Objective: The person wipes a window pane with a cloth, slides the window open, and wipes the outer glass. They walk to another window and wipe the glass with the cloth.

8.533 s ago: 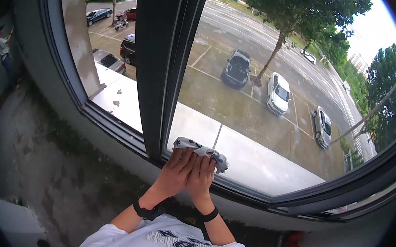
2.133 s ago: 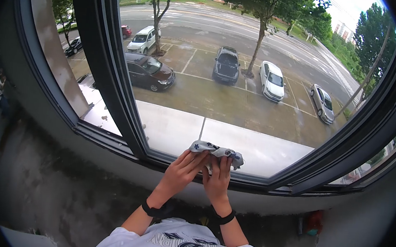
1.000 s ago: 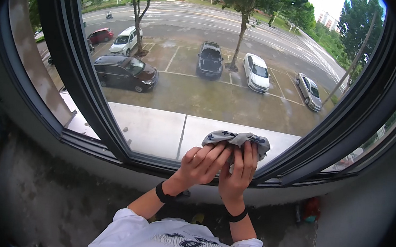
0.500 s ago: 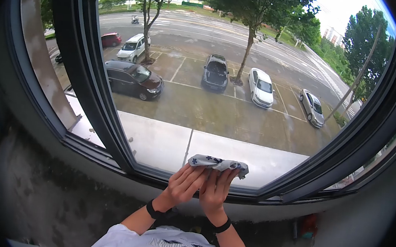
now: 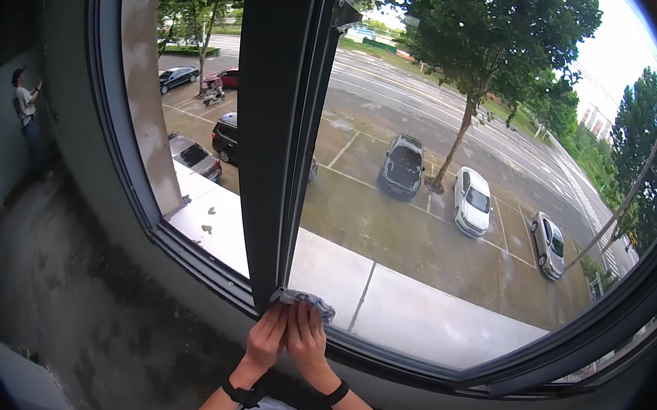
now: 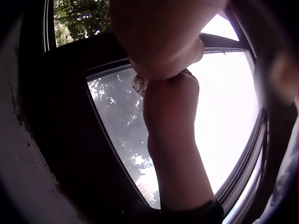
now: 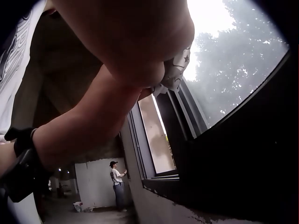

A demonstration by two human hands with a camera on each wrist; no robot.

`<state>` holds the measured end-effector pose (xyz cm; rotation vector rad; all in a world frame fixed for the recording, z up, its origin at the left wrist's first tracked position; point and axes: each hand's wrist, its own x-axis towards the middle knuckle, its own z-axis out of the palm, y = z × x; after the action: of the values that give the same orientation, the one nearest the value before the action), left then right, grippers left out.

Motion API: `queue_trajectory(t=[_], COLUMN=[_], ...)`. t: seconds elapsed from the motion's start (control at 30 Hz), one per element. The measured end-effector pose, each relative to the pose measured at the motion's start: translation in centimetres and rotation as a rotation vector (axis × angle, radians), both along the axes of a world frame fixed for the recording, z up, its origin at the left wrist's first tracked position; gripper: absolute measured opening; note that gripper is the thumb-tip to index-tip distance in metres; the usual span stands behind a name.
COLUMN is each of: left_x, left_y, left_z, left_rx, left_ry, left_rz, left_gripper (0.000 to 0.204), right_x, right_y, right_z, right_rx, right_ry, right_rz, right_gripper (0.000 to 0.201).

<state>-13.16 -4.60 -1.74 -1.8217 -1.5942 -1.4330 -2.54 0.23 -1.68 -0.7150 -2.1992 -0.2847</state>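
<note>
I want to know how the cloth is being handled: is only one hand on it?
No, the fingers of both the left hand and the right hand are against the cloth.

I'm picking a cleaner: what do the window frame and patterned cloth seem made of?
Window frame: probably dark-coated metal, smooth, judging by straight, grooved profiles; plastic is possible.
Patterned cloth: thin, matte fabric, judging by its soft bunching; fibre unclear.

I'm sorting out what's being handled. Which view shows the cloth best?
The head view: the cloth is bunched at the fingertips of the left hand and right hand, by the foot of the window post, mostly visible. The right wrist view shows only a patterned part beyond the hand; the left wrist view, just a sliver.
</note>
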Motion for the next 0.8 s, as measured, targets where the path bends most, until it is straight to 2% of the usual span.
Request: queue_trajectory(t=[0.2,0.4,0.47,0.57,0.6,0.67,0.8], left_x=[2.3,8.0,9.8,13.0,14.3,16.6,20.3], left_y=[0.5,1.2,1.5,2.3,2.6,3.3,3.6], left_z=[-1.8,-2.5,-1.5,0.4,1.2,2.6,4.8], left_rx=[-0.052,-0.022,-0.009,0.039,0.041,0.078,-0.003], left_ry=[0.024,0.074,0.092,0.122,0.120,0.173,0.231], left_rz=[0.011,-0.061,-0.127,-0.348,-0.362,-0.551,-0.794], left_gripper=[0.036,0.033,0.032,0.027,0.027,0.027,0.030], right_x=[2.5,8.5,10.7,15.0,16.4,19.2,23.9], right_y=[-0.2,-0.7,-0.8,-0.8,-0.9,-1.0,-1.4], right_z=[-2.1,-3.7,-3.6,-3.2,-3.1,-2.6,-1.8], right_rx=[-0.055,-0.051,-0.045,0.069,0.072,0.103,0.106], right_ry=[0.042,0.071,0.087,0.165,0.163,0.216,0.245], right_rz=[-0.008,-0.154,-0.211,-0.385,-0.399,-0.541,-0.640], right_gripper=[0.040,0.037,0.035,0.031,0.031,0.031,0.029])
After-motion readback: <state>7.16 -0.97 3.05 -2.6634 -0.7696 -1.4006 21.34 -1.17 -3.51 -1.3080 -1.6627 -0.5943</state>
